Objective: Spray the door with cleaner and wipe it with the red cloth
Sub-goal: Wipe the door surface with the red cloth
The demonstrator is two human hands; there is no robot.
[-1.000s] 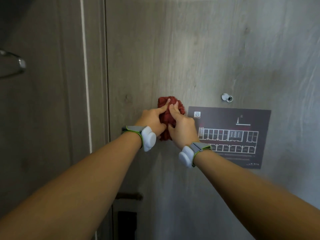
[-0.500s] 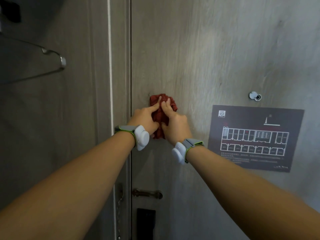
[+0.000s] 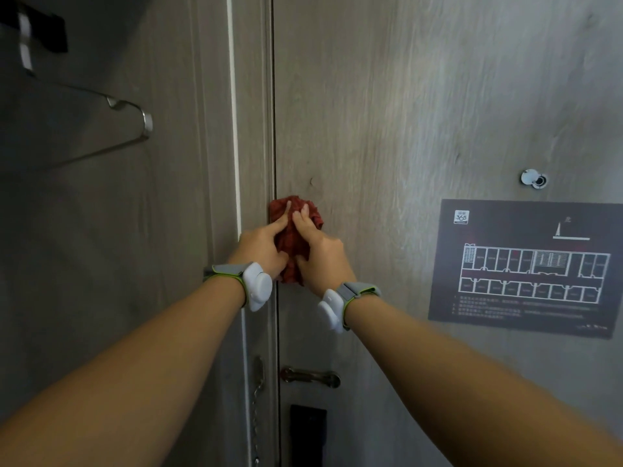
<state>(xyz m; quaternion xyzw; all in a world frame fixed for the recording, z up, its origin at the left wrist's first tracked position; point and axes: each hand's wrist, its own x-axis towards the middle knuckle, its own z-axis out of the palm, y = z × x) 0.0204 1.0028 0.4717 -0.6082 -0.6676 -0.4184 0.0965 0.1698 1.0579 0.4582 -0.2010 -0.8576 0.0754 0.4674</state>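
Note:
A grey wood-grain door [image 3: 404, 112] fills the right of the view. A bunched red cloth [image 3: 294, 241] is pressed flat against it at the door's left edge, right beside the frame. My left hand [image 3: 261, 246] holds the cloth's left side with the forefinger stretched up over it. My right hand [image 3: 318, 252] presses the cloth's right side, fingers pointing up. Both hands touch each other over the cloth. No spray bottle is in view.
A dark floor-plan sign [image 3: 529, 267] and a peephole [image 3: 534, 179] sit on the door to the right. Below the hands are a latch [image 3: 310, 377], a door chain [image 3: 258, 399] and a black lock plate [image 3: 307, 433]. A wire hanger [image 3: 128, 119] hangs at left.
Both hands have slid the cloth leftwards across the door, from beside the sign to the door's left edge. The view has shifted left with them.

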